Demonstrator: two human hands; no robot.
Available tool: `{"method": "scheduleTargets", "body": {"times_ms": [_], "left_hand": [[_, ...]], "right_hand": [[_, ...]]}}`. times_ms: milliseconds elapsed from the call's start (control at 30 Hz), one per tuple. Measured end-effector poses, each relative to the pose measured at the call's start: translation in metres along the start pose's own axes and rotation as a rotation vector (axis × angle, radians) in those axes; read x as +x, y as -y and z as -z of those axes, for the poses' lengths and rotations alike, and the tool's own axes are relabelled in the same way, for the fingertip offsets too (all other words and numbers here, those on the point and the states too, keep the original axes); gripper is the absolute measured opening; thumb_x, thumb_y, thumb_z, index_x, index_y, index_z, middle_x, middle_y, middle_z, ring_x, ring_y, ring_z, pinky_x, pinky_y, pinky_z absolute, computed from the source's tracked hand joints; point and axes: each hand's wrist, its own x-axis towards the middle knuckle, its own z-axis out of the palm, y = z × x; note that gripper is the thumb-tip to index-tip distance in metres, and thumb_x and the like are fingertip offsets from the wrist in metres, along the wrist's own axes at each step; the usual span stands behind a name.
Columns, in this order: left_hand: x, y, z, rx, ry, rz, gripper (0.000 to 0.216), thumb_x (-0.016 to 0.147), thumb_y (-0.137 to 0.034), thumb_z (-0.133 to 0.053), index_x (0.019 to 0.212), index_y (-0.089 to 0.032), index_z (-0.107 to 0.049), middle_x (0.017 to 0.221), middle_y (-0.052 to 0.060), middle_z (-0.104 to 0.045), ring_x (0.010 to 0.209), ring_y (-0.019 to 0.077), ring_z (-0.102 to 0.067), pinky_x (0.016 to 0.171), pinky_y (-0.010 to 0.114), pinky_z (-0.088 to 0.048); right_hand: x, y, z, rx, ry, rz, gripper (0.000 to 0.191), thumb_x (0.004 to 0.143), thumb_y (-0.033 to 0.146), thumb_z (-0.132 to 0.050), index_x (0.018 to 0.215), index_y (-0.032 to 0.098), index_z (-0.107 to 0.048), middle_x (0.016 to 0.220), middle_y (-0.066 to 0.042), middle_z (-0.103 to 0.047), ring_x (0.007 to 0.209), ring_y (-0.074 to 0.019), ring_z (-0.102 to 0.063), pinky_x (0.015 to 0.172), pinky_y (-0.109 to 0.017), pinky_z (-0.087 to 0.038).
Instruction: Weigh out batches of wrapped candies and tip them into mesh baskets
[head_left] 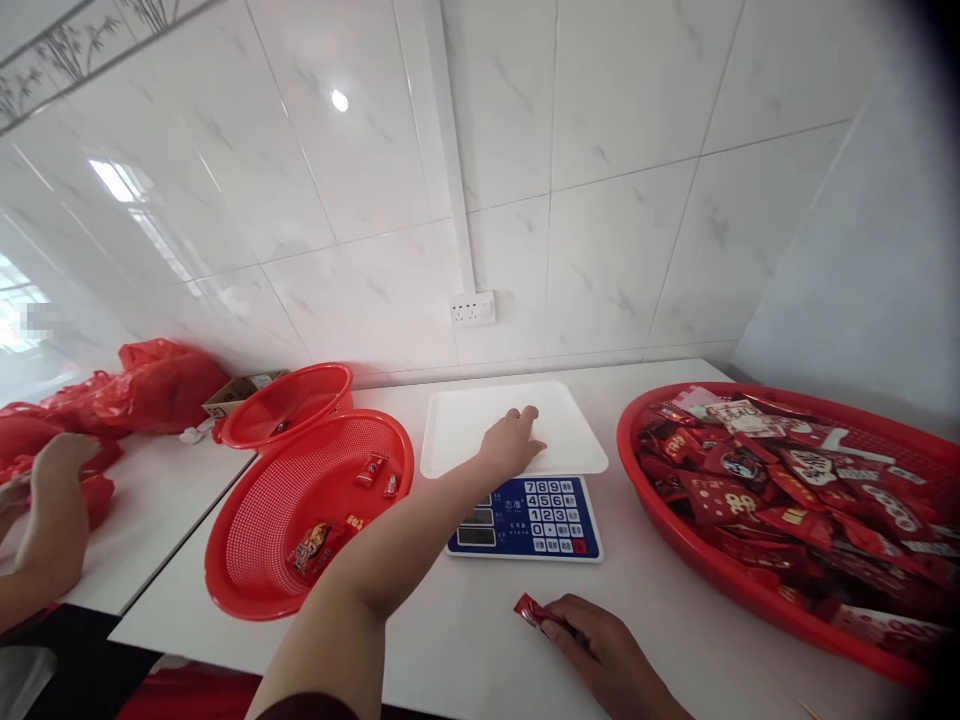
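My left hand (513, 440) reaches over the white tray (457, 425) of a digital scale, fingers a little apart and nothing visible in them. Whether its fingertips touch the tray I cannot tell. Below the tray lies the scale's blue keypad panel (555, 517), part of its left side covered by my forearm. My right hand (600, 645) is closed on a small red wrapped snack packet (529, 609), just in front of the scale, near the table's front edge. One end of the packet sticks out past the fingers.
At right, a large red basket (630, 470) is heaped with red snack packets. On the left, a red colander (251, 500) holds a few packets, with another red basket (341, 385) behind it. Red plastic bags (165, 385), a small cardboard box (232, 395) and another person's arm (56, 520) are farther left.
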Motion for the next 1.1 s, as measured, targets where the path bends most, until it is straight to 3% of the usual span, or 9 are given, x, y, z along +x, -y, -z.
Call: {"method": "scheduleTargets", "body": {"times_ms": [133, 267, 400, 467, 567, 733, 900, 1000, 1100], "left_hand": [[-0.013, 0.025, 0.035, -0.018, -0.087, 0.023, 0.039, 0.086, -0.031, -0.048, 0.122, -0.026, -0.033, 0.118, 0.006, -0.051, 0.095, 0.0204, -0.058, 0.071, 0.029, -0.046], [-0.048, 0.073, 0.075, 0.094, -0.199, 0.153, 0.045, 0.086, -0.028, -0.049, 0.127, -0.027, -0.031, 0.120, 0.008, -0.050, 0.097, 0.0243, -0.057, 0.071, 0.032, -0.046], [-0.096, 0.122, 0.091, 0.212, -0.130, 0.311, 0.050, 0.089, -0.036, -0.042, 0.134, -0.023, -0.027, 0.126, 0.013, -0.047, 0.106, 0.0288, -0.053, 0.075, 0.035, -0.046], [-0.123, 0.134, 0.087, 0.242, -0.065, 0.378, 0.056, 0.088, -0.043, -0.041, 0.137, -0.020, -0.025, 0.135, 0.016, -0.039, 0.120, 0.0334, -0.041, 0.085, 0.041, -0.043], [-0.166, 0.129, 0.070, 0.247, -0.064, 0.384, 0.058, 0.088, -0.049, -0.039, 0.137, -0.019, -0.029, 0.140, 0.015, -0.034, 0.130, 0.0330, -0.029, 0.095, 0.046, -0.035], [-0.220, 0.098, 0.025, 0.228, -0.049, 0.242, 0.045, 0.089, -0.036, -0.044, 0.133, -0.023, -0.039, 0.128, 0.010, -0.051, 0.110, 0.0257, -0.053, 0.087, 0.036, -0.044], [-0.240, 0.102, 0.007, 0.324, -0.101, 0.282, 0.047, 0.086, -0.010, -0.039, 0.128, -0.030, -0.047, 0.120, 0.006, -0.058, 0.089, 0.0211, -0.062, 0.070, 0.030, -0.049], [-0.247, 0.110, 0.010, 0.310, -0.116, 0.276, 0.048, 0.085, -0.008, -0.039, 0.128, -0.029, -0.047, 0.116, 0.007, -0.060, 0.090, 0.0215, -0.062, 0.070, 0.030, -0.049], [-0.251, 0.109, 0.007, 0.336, -0.193, 0.256, 0.041, 0.087, -0.015, -0.042, 0.126, -0.027, -0.050, 0.120, 0.010, -0.057, 0.103, 0.0280, -0.057, 0.078, 0.039, -0.049]], "right_hand": [[-0.001, 0.000, 0.000, -0.009, -0.009, 0.014, 0.035, 0.089, 0.044, -0.037, 0.087, 0.022, -0.064, 0.082, -0.002, -0.063, 0.074, -0.0155, -0.057, 0.067, -0.025, -0.043], [-0.001, 0.000, 0.001, -0.004, -0.005, 0.034, 0.036, 0.088, 0.045, -0.037, 0.088, 0.022, -0.064, 0.081, -0.003, -0.063, 0.073, -0.0156, -0.058, 0.067, -0.025, -0.044], [0.000, 0.001, 0.002, 0.002, 0.003, 0.037, 0.036, 0.088, 0.045, -0.037, 0.090, 0.022, -0.065, 0.084, -0.004, -0.064, 0.074, -0.0166, -0.058, 0.067, -0.027, -0.045], [0.000, 0.001, 0.002, -0.003, 0.007, 0.030, 0.036, 0.088, 0.045, -0.037, 0.091, 0.022, -0.064, 0.086, -0.004, -0.064, 0.075, -0.0170, -0.059, 0.068, -0.027, -0.045], [0.000, -0.001, 0.001, -0.013, 0.011, 0.021, 0.036, 0.088, 0.046, -0.038, 0.091, 0.023, -0.065, 0.086, -0.004, -0.065, 0.077, -0.0177, -0.060, 0.070, -0.028, -0.046], [0.003, -0.001, -0.002, -0.039, -0.029, 0.016, 0.034, 0.086, 0.048, -0.041, 0.093, 0.025, -0.066, 0.091, -0.003, -0.067, 0.082, -0.0188, -0.061, 0.073, -0.027, -0.047], [0.002, -0.001, -0.004, -0.049, -0.050, -0.003, 0.033, 0.084, 0.048, -0.043, 0.090, 0.025, -0.066, 0.088, -0.002, -0.067, 0.080, -0.0180, -0.061, 0.071, -0.026, -0.047], [0.002, -0.001, -0.005, -0.014, -0.057, -0.038, 0.034, 0.084, 0.048, -0.043, 0.087, 0.023, -0.066, 0.083, -0.002, -0.067, 0.077, -0.0173, -0.061, 0.069, -0.025, -0.047], [0.014, 0.006, 0.004, 0.046, -0.121, -0.105, 0.038, 0.084, 0.049, -0.041, 0.085, 0.020, -0.066, 0.074, -0.003, -0.065, 0.065, -0.0156, -0.059, 0.060, -0.025, -0.047]]}}
